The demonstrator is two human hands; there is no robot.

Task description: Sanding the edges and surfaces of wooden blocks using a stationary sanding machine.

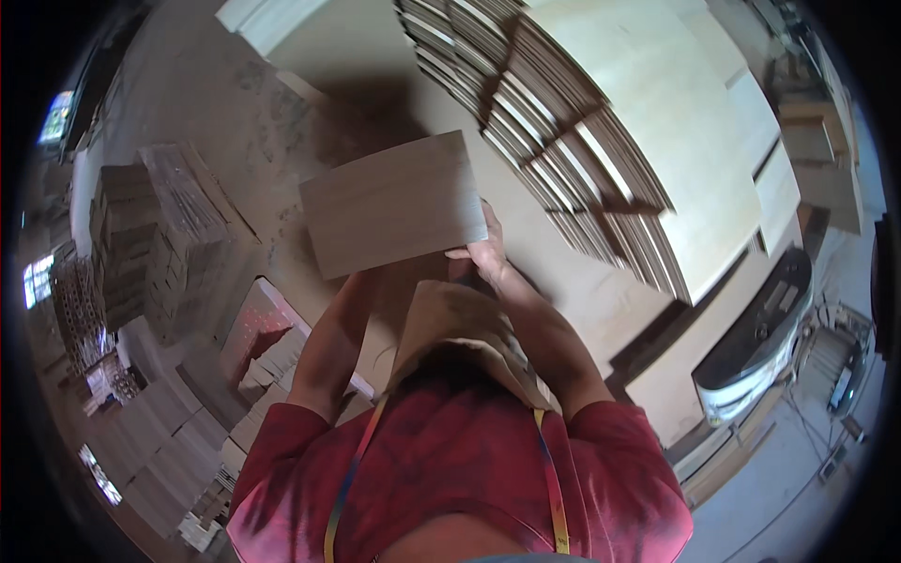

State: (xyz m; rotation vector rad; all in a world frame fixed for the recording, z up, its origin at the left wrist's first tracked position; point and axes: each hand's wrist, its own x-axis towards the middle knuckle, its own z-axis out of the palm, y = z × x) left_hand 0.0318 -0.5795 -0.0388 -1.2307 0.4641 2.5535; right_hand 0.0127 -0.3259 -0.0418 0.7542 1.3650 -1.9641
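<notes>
A rectangular, pale greyish-brown wooden board (394, 205) is held up in front of my body, slightly tilted. My right hand (486, 249) grips its lower right corner, with the thumb along the near edge and the fingers at the right side. My left forearm (335, 338) runs up beneath the board's near left edge. The board hides my left hand and its fingers, so its grip does not show. A tan apron (450, 324) hangs between my arms, below the board.
At upper right, thin panels lie in a tall stack (582, 150) with large pale sheets (694, 141) beside it. Piles of boards (150, 244) stand at left. A black-and-white rounded object (755, 333) is at right, near cables on the floor.
</notes>
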